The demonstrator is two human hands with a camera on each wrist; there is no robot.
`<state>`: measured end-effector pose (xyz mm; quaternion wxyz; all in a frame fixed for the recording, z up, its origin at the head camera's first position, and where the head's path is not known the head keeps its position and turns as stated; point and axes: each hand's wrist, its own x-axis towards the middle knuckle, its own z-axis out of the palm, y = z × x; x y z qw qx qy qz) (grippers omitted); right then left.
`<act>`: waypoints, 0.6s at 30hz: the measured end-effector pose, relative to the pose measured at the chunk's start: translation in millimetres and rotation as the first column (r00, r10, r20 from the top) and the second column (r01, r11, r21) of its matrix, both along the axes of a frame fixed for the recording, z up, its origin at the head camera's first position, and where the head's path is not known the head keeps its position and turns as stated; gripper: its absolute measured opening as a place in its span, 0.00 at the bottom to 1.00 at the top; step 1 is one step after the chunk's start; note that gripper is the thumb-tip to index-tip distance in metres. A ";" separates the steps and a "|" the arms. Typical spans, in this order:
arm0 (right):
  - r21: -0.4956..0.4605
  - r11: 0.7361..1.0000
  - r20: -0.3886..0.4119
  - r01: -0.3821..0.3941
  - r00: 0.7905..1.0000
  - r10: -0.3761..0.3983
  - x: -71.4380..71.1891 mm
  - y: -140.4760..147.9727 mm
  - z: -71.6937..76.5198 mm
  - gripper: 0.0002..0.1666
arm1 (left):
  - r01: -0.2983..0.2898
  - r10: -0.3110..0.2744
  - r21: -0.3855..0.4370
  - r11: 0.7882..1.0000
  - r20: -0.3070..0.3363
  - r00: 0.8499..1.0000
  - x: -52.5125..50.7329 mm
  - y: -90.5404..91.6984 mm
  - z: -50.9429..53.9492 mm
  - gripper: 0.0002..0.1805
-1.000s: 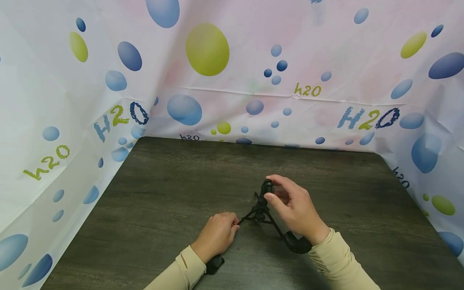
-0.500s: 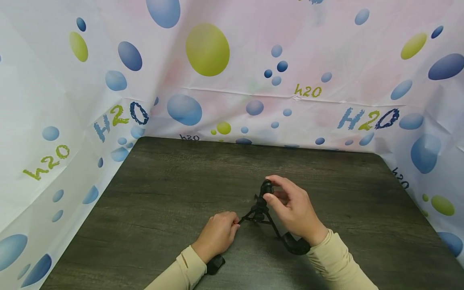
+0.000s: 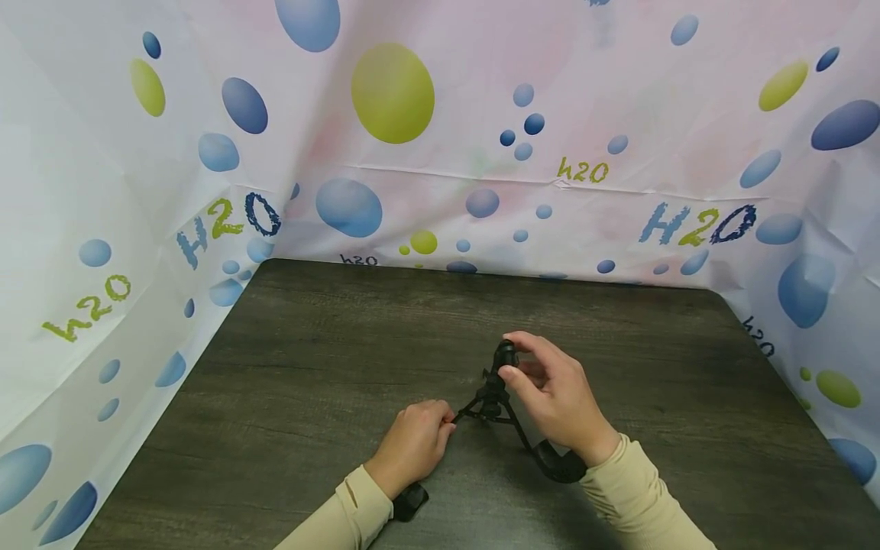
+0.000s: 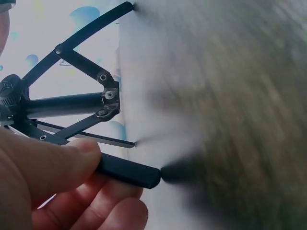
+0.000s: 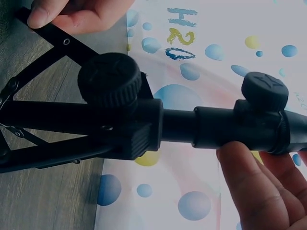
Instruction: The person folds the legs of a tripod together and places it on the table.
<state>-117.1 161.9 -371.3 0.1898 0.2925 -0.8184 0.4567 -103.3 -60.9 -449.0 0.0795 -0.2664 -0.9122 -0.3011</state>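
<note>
The left hand (image 3: 412, 443) pinches one flat black leg (image 4: 129, 170) and the right hand (image 3: 567, 397) holds the knobbed upper column (image 5: 220, 127) of a black, splay-legged tripod (image 3: 491, 397) standing between them, long axis roughly upright, on the dark wood-grained table (image 3: 344, 344).

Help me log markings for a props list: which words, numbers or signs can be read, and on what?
"H2O", large: backdrop, left and right.
"h20", green: backdrop, far left and upper right of centre.
"h20", dark: backdrop, behind the table and at right.
Star-like signs: knobs of the tripod.
Cut off, unreadable: blue mark, backdrop's top.
No readable lettering on the tripod.
</note>
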 end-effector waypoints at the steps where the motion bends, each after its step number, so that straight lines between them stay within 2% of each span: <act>1: -0.003 1.000 0.002 -0.003 1.000 0.003 0.1 0.0 0.0 0.24 | 0.001 -0.001 0.003 1.000 0.002 1.000 -0.2 0.2 0.0 0.06; 11: -0.033 0.999 0.012 -0.037 0.999 0.038 1.5 -2.1 0.0 0.23 | 0.002 -0.003 0.031 1.000 0.033 0.999 -0.3 1.1 -1.0 0.04; 18: -0.034 0.999 0.005 -0.038 0.999 0.038 2.2 -3.5 0.0 0.23 | -0.003 0.002 0.048 0.999 0.023 1.000 -0.5 2.2 -2.6 0.04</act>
